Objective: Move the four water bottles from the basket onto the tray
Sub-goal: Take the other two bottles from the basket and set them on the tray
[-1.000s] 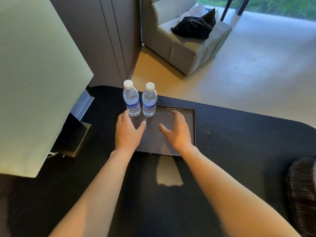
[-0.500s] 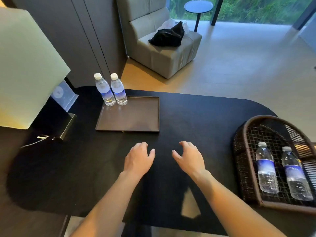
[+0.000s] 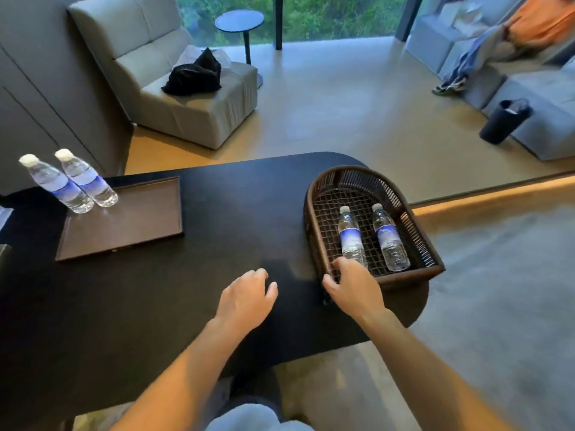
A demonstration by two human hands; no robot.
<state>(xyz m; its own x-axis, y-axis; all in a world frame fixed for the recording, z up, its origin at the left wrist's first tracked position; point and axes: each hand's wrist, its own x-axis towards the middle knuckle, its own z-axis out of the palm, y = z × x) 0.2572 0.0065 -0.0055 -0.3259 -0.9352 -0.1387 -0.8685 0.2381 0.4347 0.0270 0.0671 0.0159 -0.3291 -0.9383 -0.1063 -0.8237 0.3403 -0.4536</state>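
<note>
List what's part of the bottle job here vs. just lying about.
Job: two bottles standing on the tray, left and right; two bottles lying in the basket, left and right; right hand at the basket; left hand.

Lying about: black cloth on armchair; side table; black bin.

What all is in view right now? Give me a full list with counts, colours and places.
bottles on tray: 2, clear with blue labels, upright at tray's far left corner
bottles in basket: 2, clear with blue labels, lying side by side
tray: 1, brown, left on table
basket: 1, dark wicker, right on table
table: 1, black
armchair: 1, grey, black cloth on seat
side table: 1, dark, by window
bin: 1, black, floor right
left hand: open, over table
right hand: open, at basket's near rim
</note>
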